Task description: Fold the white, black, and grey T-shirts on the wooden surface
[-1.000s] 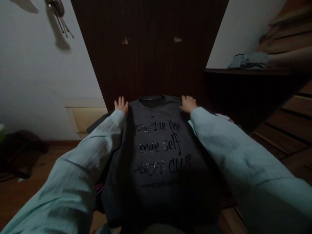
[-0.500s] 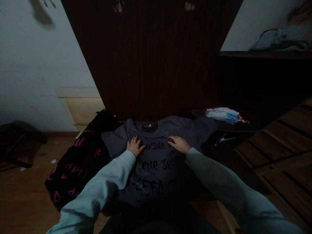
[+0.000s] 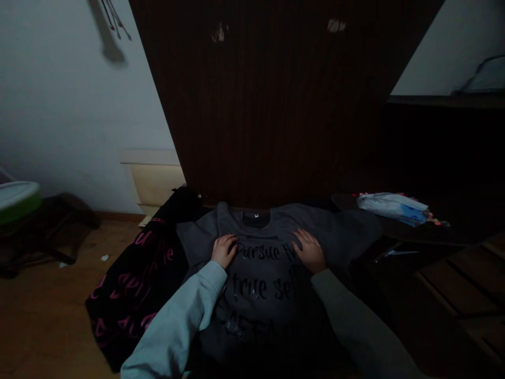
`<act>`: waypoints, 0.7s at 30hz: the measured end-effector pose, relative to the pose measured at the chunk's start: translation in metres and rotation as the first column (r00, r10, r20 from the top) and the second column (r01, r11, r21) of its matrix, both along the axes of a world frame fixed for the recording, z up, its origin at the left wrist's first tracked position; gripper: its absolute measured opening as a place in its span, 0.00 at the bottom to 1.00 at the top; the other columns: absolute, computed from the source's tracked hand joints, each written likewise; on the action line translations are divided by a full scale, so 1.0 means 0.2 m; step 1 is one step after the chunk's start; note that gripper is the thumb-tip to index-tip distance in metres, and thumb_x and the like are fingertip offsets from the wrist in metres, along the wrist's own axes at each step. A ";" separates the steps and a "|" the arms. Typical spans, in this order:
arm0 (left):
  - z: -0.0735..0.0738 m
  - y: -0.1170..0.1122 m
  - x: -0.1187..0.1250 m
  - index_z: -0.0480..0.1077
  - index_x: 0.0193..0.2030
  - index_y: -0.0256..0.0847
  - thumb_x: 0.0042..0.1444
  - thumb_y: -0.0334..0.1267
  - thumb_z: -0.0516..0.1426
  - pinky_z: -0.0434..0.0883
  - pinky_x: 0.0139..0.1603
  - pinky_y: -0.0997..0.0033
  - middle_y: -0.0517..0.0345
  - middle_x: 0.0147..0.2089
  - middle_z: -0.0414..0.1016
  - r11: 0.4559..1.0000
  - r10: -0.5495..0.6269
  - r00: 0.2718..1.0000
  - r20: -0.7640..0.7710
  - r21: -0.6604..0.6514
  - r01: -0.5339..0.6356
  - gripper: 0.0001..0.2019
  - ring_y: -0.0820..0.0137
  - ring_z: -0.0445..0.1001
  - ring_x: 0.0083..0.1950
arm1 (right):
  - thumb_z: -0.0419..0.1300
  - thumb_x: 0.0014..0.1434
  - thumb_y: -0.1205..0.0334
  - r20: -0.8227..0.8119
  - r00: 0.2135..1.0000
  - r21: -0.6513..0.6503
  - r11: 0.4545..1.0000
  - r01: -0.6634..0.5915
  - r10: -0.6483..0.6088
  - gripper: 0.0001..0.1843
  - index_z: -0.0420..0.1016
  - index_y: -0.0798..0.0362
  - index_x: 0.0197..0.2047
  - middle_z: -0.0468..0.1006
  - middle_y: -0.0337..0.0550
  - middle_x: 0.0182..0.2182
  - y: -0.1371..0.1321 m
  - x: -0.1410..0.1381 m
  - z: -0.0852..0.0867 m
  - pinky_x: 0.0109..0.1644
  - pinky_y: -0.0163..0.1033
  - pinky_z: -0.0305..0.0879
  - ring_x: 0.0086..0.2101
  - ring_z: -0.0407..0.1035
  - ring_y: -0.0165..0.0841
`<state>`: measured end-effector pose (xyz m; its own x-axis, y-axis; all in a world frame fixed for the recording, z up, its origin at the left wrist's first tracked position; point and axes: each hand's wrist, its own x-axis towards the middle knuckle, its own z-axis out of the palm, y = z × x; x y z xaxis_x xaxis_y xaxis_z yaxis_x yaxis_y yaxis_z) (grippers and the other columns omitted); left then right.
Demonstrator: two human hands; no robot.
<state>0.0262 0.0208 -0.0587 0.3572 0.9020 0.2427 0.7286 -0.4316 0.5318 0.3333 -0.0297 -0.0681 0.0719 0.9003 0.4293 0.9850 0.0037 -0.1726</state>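
A dark grey T-shirt [image 3: 256, 263] with black lettering lies spread out in front of me, its collar towards the dark wooden panel. My left hand [image 3: 224, 249] rests on the chest, left of the top line of print, fingers loosely extended. On the other side, my right hand [image 3: 309, 249] lies on the shirt at the end of that line, its fingers spread. Neither hand grips the cloth. The lower part of the shirt fades into shadow.
Left of the shirt lies a black garment [image 3: 130, 279] with pink lettering. A plastic packet [image 3: 392, 208] sits at the right. Behind rises the dark wooden panel [image 3: 260, 116]. A low dark stool [image 3: 59, 226] stands at the far left, with a green-and-white object [image 3: 19, 202] above it.
The view has shifted left, so everything sits further right. My right hand's fingers have spread out from a more curled pose. My left hand stays on the shirt's chest.
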 end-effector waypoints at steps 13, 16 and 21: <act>0.22 0.03 -0.57 0.67 0.46 0.35 0.43 0.40 0.58 0.56 0.61 0.58 0.42 0.57 0.61 0.806 0.585 0.802 0.121 -0.196 -0.559 0.22 0.55 0.57 0.61 | 0.45 0.57 0.58 -0.007 1.000 0.011 1.000 -0.008 0.008 0.22 0.71 0.57 0.49 0.69 0.50 0.52 -0.01 0.00 -0.01 0.54 0.47 0.57 0.52 0.61 0.40; 0.20 0.06 -0.65 0.66 0.48 0.40 0.42 0.38 0.59 0.66 0.53 0.60 0.48 0.49 0.69 0.723 0.670 0.717 0.195 -0.391 -0.570 0.23 0.58 0.66 0.54 | 0.45 0.57 0.58 -0.006 1.000 0.011 1.000 -0.008 0.009 0.22 0.70 0.56 0.49 0.69 0.51 0.51 -0.01 0.00 0.00 0.55 0.47 0.57 0.52 0.61 0.41; 0.15 0.09 -0.58 0.70 0.43 0.39 0.39 0.40 0.61 0.73 0.32 0.65 0.56 0.30 0.72 0.701 0.667 0.663 0.339 -0.587 -0.405 0.21 0.65 0.74 0.32 | 0.44 0.57 0.59 -0.001 1.000 -0.011 1.000 -0.002 0.002 0.22 0.70 0.58 0.49 0.68 0.51 0.52 -0.03 -0.03 0.02 0.55 0.47 0.56 0.53 0.61 0.41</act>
<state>-0.0894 0.0379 -0.0290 -0.2813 0.9317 -0.2296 0.3232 0.3173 0.8916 0.3273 -0.0356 -0.0646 0.0702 0.9052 0.4191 0.9848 0.0041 -0.1739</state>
